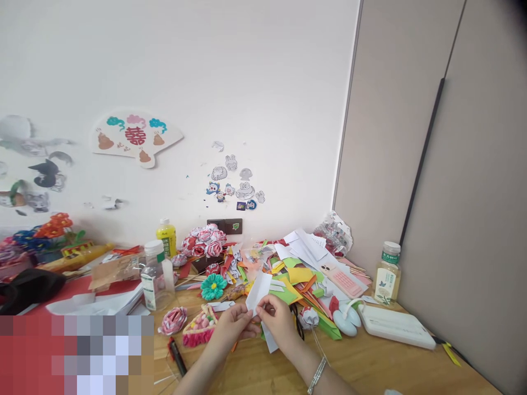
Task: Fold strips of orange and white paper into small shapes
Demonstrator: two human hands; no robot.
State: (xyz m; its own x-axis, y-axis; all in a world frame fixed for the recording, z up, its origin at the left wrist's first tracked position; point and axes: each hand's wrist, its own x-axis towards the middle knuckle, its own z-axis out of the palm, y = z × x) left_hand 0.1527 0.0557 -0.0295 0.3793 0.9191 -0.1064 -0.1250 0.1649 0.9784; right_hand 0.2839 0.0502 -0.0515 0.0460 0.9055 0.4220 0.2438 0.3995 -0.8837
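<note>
Against a white wall (288, 109), the table (382, 365) is heaped with scraps (299, 276), presumably why the paper (258, 288) is held up before them, left hand (236, 325) and right hand (275, 315) both pinching it, fingertips close together, seemingly for steadiness

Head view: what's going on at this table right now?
A person's left hand and right hand are together holding a piece of white paper above the wooden table. Loose coloured paper is heaped beyond the hands. A teal flower lies to the left of the held paper, and a black pen lies left of the left forearm.
</note>
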